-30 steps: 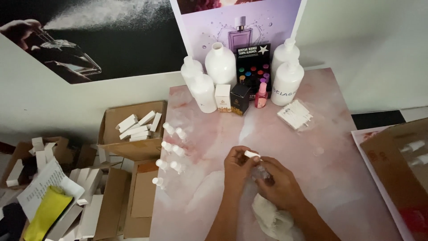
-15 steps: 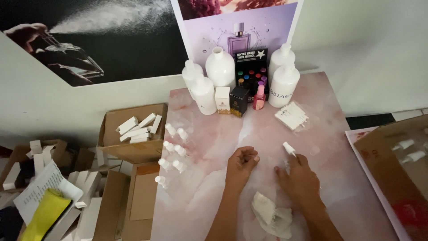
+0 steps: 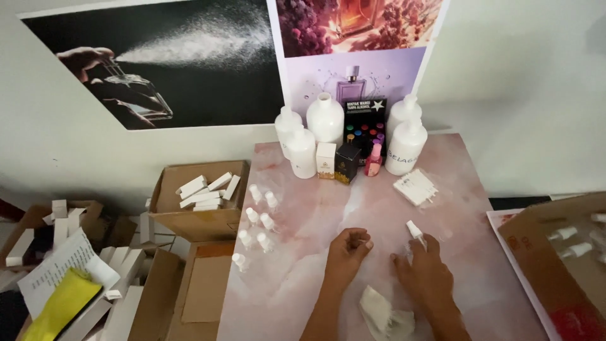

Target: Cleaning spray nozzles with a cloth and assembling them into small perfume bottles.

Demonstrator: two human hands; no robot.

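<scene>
My right hand (image 3: 424, 273) holds a small clear spray bottle with a white cap (image 3: 415, 231), standing it upright on the pink marbled table (image 3: 303, 278). My left hand (image 3: 348, 251) rests on the table to its left, fingers curled in, holding nothing I can see. A crumpled white cloth (image 3: 382, 313) lies between my forearms near the front edge. Several small clear spray bottles (image 3: 256, 222) stand in two rows along the table's left side.
Large white bottles (image 3: 324, 119), small boxes and a pink bottle (image 3: 374, 161) stand at the table's back. A flat white packet (image 3: 415, 187) lies to the right. Open cardboard boxes with white cartons (image 3: 201, 201) sit left; another box with bottles (image 3: 568, 252) is right.
My hands were together working on the small bottle; they have parted. My right hand carried the bottle to the right and set it upright, and my left hand dropped to the table.
</scene>
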